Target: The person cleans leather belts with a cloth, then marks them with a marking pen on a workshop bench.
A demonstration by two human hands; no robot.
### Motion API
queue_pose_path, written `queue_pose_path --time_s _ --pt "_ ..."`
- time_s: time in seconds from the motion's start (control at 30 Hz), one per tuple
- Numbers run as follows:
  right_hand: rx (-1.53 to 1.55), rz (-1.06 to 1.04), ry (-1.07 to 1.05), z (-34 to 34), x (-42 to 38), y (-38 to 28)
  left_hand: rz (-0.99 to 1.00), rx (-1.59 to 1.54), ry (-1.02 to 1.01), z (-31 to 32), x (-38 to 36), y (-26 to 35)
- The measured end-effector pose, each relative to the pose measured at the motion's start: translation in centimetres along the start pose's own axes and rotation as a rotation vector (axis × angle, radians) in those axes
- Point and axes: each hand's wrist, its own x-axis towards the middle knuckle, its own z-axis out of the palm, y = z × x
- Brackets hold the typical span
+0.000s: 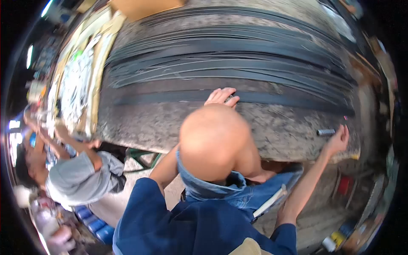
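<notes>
A flat dark strip (272,97) lies lengthwise along the near side of the worn table. My left hand (222,96) lies on this strip with its fingers stretched out; my raised bare knee hides the wrist. A small dark detail shows between the fingers, too blurred to name. Near the strip's right end, my right hand (339,140) is closed, fingers pressed together and pointing away from me. Whether something thin is in that pinch cannot be made out. A small pinkish spot shows just beyond the fingertips. Left of this hand rests a short grey cylinder (326,132) with a dark end.
Several bundles of long dark strips (221,63) stretch across the table (289,127) behind the single strip. Cardboard (144,7) lies at the far edge. To the left, a co-worker in a grey shirt (76,174) reaches toward a pile of pale pieces (80,80).
</notes>
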Motion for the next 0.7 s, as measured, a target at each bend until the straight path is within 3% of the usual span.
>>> queue_pose_path --time_s 0.07,0.17,0.4,0.57,0.7 --pt "-0.036 0.031 0.007 0.2 -0.1 -0.6 -0.165 -0.019 -0.076 -3.3 -2.6 -1.1" --pt "-0.005 0.085 0.007 -0.2 0.3 -0.2 -0.371 0.039 -0.015 -8.1 -6.2 -3.9" --pt "0.0 0.063 -0.004 -0.5 0.1 -0.6 -0.597 0.26 0.062 -13.7 -11.1 -9.3" --pt "0.023 0.048 0.027 -0.2 0.0 -0.6 -0.602 0.324 0.044 -12.4 -10.2 -8.1" --pt "-0.236 -0.103 0.028 -0.1 -0.7 -2.1 -0.343 0.207 -0.051 -11.6 -7.2 -7.5"
